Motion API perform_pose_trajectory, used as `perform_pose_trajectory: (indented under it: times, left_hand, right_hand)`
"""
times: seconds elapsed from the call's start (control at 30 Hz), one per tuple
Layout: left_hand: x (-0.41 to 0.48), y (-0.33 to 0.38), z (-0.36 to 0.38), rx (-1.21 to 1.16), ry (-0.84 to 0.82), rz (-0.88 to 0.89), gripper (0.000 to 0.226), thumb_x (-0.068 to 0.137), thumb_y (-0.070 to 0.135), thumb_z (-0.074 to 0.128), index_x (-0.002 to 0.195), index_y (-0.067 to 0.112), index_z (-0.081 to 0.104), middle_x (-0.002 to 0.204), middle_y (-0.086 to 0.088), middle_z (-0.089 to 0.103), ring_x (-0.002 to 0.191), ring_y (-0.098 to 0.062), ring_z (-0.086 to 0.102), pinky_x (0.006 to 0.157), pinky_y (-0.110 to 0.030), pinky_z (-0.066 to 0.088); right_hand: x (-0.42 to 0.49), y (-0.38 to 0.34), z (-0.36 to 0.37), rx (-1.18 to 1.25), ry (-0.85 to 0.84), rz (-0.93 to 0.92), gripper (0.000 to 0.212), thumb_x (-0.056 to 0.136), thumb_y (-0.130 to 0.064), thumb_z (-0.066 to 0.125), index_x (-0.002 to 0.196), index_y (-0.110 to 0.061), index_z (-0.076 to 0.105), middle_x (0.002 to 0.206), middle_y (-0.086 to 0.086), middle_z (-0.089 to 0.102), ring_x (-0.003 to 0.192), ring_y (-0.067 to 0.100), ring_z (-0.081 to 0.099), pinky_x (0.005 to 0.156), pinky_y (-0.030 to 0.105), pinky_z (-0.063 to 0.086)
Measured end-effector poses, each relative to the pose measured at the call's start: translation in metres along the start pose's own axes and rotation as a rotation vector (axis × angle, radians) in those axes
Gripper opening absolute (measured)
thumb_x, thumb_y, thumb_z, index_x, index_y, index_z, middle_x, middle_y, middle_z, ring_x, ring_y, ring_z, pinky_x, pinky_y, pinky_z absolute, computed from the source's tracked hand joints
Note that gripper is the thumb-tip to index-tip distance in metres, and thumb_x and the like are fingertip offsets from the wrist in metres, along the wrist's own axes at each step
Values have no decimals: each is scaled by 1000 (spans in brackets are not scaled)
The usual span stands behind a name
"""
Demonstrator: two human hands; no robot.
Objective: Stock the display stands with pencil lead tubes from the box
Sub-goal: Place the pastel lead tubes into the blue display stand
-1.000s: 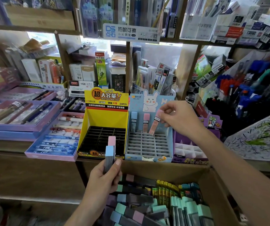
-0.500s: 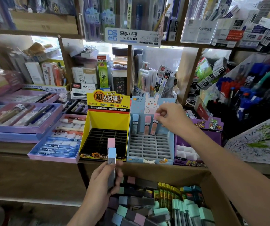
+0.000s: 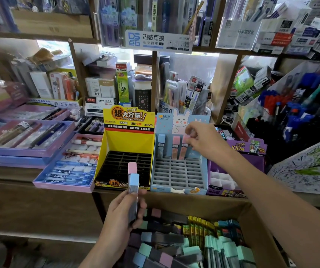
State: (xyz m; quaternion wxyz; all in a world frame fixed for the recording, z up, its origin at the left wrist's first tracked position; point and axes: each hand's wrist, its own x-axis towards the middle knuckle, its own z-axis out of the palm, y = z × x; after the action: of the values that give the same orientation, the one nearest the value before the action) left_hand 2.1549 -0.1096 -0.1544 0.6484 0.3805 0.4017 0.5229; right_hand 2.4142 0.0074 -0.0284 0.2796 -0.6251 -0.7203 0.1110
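Tilted pink tube point(image 3: 183, 150) now upright in blue stand point(image 3: 178, 176).

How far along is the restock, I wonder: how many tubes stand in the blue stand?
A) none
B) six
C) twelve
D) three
D: a blue tube, a pink tube and a second pink tube, pinched by the right hand, stand in the back row of the blue stand.

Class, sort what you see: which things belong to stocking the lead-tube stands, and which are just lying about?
Job: cardboard box, two tubes in the left hand, blue stand, yellow stand, pink tube pinched by the right hand.
Lying about: purple pen tray, markers, scribbled paper.
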Motion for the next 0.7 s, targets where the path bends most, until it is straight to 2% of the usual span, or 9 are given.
perform_pose_trajectory:
  times: [0.1, 0.27, 0.43, 0.53, 0.6, 0.7]
  left_hand:
    - [2, -1, 0, -10, -13, 0, 32, 93, 28, 53, 103, 5, 72, 70, -12, 55, 50, -14, 43, 38, -23, 31]
    - [5, -4, -4, -26, -11, -14, 37, 90, 32, 51, 104, 5, 72, 74, -13, 57, 52, -15, 44, 39, -25, 32]
    - [5, -3, -3, -19, -13, -18, 38, 90, 32, 50, 106, 6, 72, 74, -13, 57, 54, -15, 45, 40, -25, 32]
    - [3, -1, -3, -5, -16, -10, 37, 90, 30, 55, 109, 1, 69, 74, -13, 58, 53, -15, 46, 39, -25, 33]
    - [2, -1, -2, -5, -27, -5, 36, 92, 27, 61, 113, -1, 65, 75, -13, 59, 55, -15, 48, 40, -24, 35]
    - [-1, 0, -1, -8, -42, -7, 32, 91, 29, 68, 111, 4, 68, 76, -13, 60, 58, -15, 51, 43, -24, 37]
  right_hand:
    - [-1, -1, 6, -88, 10, -18, 19, 95, -8, 67, 92, -22, 56, 80, -1, 58, 79, 27, 62, 80, 49, 58]
    - [-1, -4, 10, -153, -17, 21, 14, 97, -5, 61, 103, -17, 67, 101, 16, 67, 94, 35, 64, 89, 45, 56]
    - [-6, -10, 6, -201, -10, 29, 19, 97, -4, 59, 111, -11, 70, 107, 17, 70, 100, 36, 66, 91, 46, 56]
    - [-15, -14, 7, -247, 90, 2, 17, 96, -6, 57, 108, -11, 69, 101, 13, 71, 94, 34, 66, 84, 46, 57]
    - [-24, -22, 10, -124, 123, -2, 10, 96, -9, 63, 98, -14, 71, 90, 4, 71, 85, 24, 67, 77, 39, 57]
    - [-39, -36, 20, 180, 0, 73, 14, 93, -11, 71, 83, -21, 69, 74, -2, 71, 66, 10, 70, 62, 23, 54]
